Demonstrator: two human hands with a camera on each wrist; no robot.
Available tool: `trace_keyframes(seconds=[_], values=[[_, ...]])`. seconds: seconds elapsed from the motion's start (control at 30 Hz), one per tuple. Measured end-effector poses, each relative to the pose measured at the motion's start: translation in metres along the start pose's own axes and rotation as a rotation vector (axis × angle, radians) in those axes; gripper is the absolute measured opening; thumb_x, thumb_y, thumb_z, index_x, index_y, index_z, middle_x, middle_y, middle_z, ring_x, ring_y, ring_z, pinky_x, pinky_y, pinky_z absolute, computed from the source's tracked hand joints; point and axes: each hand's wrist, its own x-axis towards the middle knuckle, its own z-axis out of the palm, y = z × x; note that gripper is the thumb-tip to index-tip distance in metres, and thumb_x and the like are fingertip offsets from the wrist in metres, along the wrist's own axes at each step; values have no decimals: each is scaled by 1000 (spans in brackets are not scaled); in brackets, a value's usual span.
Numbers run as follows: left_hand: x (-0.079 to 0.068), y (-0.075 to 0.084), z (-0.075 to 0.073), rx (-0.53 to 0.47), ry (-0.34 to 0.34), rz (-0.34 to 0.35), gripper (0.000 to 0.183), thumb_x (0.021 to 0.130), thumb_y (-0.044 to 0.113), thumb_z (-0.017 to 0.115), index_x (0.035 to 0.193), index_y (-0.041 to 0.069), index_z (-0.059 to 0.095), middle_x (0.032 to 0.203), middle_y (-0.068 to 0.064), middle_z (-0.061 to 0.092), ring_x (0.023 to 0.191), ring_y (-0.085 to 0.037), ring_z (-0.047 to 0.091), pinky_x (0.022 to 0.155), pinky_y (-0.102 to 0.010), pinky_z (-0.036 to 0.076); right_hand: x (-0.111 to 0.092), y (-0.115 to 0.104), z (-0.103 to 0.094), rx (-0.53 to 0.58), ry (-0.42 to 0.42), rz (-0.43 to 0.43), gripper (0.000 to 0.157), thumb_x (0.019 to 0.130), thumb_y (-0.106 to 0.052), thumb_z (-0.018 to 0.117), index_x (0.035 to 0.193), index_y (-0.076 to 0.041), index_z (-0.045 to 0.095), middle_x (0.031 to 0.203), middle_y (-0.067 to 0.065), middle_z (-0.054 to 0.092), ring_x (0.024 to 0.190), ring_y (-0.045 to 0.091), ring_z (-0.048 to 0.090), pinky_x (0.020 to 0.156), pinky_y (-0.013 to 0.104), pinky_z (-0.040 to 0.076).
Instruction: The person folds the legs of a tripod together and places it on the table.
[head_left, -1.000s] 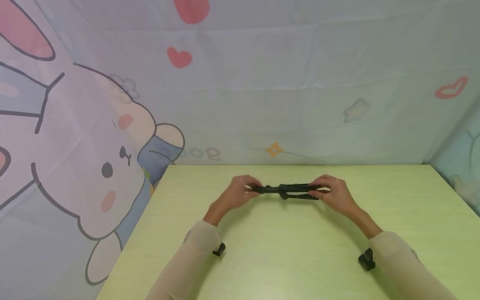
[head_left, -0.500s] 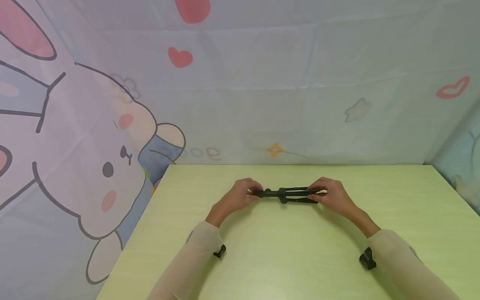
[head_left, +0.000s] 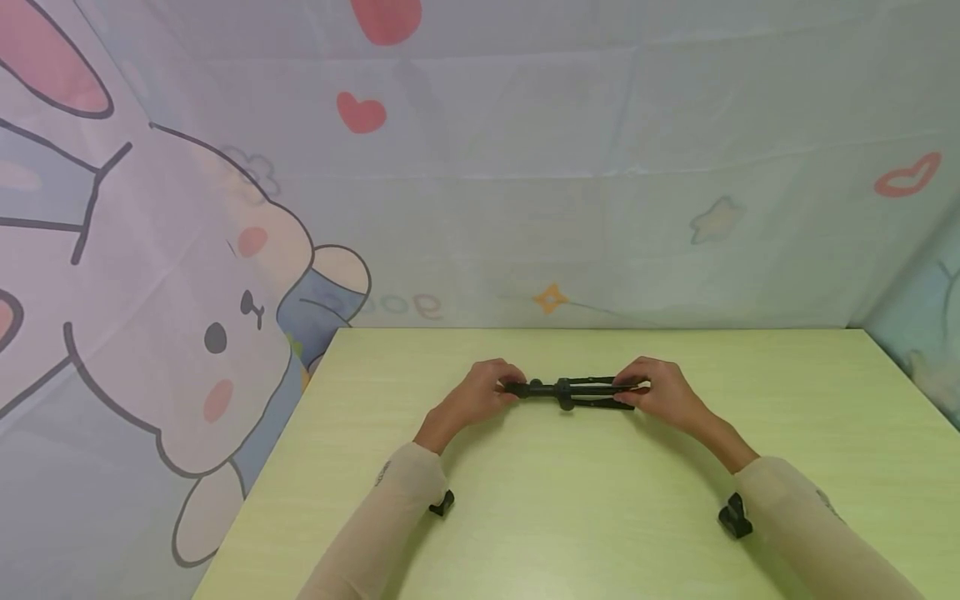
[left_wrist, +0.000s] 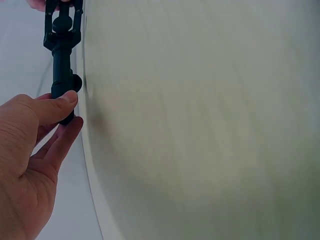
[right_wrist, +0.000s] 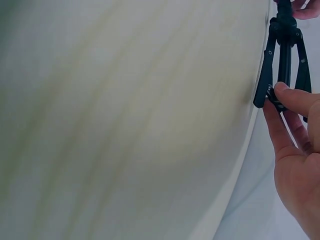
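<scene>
A small black tripod (head_left: 551, 390) lies lengthwise between my two hands, held near the far side of the table. My left hand (head_left: 480, 396) pinches its narrow head end between thumb and fingers. In the left wrist view the thumb lies across the tripod's head (left_wrist: 62, 87), and a round knob sticks out beside it. My right hand (head_left: 663, 392) pinches the opposite end, at the middle bar between the legs. The right wrist view shows two outer legs, one of them the near leg (right_wrist: 266, 75), standing slightly apart from that bar.
The pale yellow-green table (head_left: 555, 500) ends at a straight back edge just beyond my hands. Behind it hangs a printed cloth (head_left: 525, 208) with hearts, and a cartoon bunny on the left. Black wrist mounts (head_left: 735, 517) sit at both sleeve cuffs.
The tripod has come slightly nearer to me and turned, and its legs now show spread to both sides of the middle bar. Both hands keep their hold.
</scene>
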Motion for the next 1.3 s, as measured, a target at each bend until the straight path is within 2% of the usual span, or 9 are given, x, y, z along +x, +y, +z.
trace_keyframes(seconds=[0.6,0.93,1.3], values=[[3,0,0,-2,5,-16,26,94,-3,75,119,2,74,111,-10,68,109,-25,68,92,-26,58,1,3,-1,-9,-26,4,18,84,3,85,99,-3,77,96,6,70,87,27,72,74,29,63],[3,-1,0,17,-5,-40,25,94,-2,74,119,4,74,112,-9,68,109,-25,67,93,-30,58,1,5,1,-8,-27,10,20,82,5,85,99,-2,77,96,4,69,85,22,70,72,28,63],[3,-1,-3,71,8,-8,25,93,-3,74,117,4,75,110,-9,70,106,-24,69,91,-34,57,4,3,0,-10,-42,-8,19,83,5,84,100,0,76,96,7,69,87,28,71,72,30,63]])
